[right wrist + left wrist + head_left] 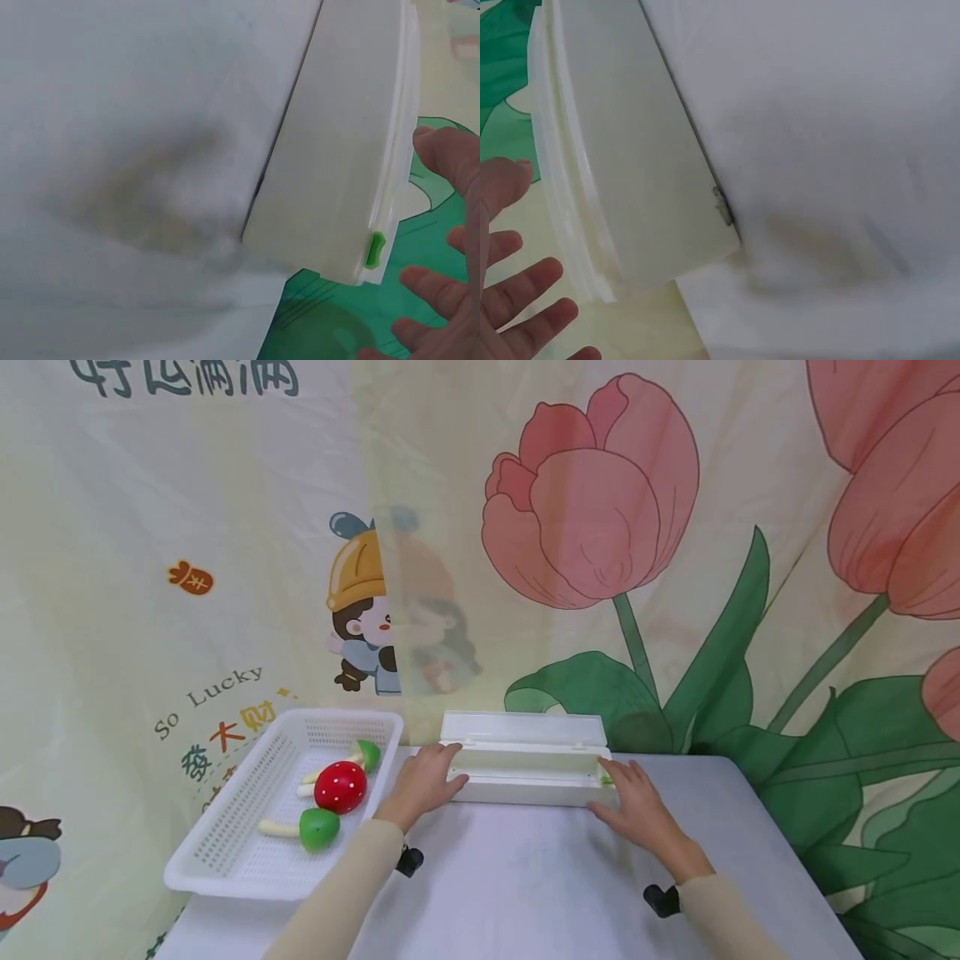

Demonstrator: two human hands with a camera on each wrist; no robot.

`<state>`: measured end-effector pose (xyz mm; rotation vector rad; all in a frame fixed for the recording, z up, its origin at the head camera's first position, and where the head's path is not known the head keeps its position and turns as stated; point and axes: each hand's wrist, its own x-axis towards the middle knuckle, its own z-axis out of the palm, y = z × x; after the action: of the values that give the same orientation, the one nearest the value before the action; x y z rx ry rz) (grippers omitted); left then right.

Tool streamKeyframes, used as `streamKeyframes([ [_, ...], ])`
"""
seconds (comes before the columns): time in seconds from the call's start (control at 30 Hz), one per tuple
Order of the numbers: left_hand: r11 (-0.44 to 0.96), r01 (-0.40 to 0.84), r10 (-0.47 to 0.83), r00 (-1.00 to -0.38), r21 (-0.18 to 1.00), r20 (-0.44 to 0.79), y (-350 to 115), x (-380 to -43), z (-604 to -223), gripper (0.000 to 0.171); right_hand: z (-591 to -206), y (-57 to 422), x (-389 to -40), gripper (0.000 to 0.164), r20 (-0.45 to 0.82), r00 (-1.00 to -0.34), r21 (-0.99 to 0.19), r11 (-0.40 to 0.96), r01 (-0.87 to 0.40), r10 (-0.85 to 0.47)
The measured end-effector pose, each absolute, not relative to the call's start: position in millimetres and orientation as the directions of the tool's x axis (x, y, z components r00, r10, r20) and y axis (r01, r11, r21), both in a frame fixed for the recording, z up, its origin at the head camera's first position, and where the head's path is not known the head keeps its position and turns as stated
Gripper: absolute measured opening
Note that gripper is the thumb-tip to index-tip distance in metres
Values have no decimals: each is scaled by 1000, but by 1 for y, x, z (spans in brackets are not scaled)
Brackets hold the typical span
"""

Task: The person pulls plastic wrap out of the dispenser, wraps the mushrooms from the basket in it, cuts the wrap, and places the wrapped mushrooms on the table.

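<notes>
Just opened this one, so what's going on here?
A person's left hand and right hand are at opposite ends of a long white plastic box, fingers spread. Whether they touch it is hard to tell. The box stands on a white-covered table with its hinged lid open at the back. To the left, a white perforated basket holds toy mushrooms with red and green caps, and neither hand is on them.

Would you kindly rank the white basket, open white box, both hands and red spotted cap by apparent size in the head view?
Largest to smallest:
1. White basket
2. Open white box
3. Left hand and right hand, too alike to rank
4. Red spotted cap
</notes>
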<state>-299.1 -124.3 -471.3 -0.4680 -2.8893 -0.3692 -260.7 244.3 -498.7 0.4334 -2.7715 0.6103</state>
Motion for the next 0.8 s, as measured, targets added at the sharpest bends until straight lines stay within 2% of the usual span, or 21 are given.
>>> streamKeyframes([
  [0.1,921,313,274,-944,231,186,-123,-308,-476,54,-499,245,-267,70,293,-931,-394,859,-326,-219],
  [0.3,910,305,270,-950,281,157,-122,-316,-488,45,-501,247,-279,41,342,-904,-403,830,-387,-256],
  [0.5,921,304,267,-948,242,175,-124,-319,-495,36,-504,245,-292,21,345,-900,-424,811,-403,-266],
  [0.63,923,320,276,-937,214,214,-123,-321,-498,28,-509,242,-301,12,343,-902,-460,790,-405,-262],
  [0.8,917,359,296,-903,172,311,-121,-324,-505,13,-512,240,-309,9,352,-894,-445,791,-420,-277],
])
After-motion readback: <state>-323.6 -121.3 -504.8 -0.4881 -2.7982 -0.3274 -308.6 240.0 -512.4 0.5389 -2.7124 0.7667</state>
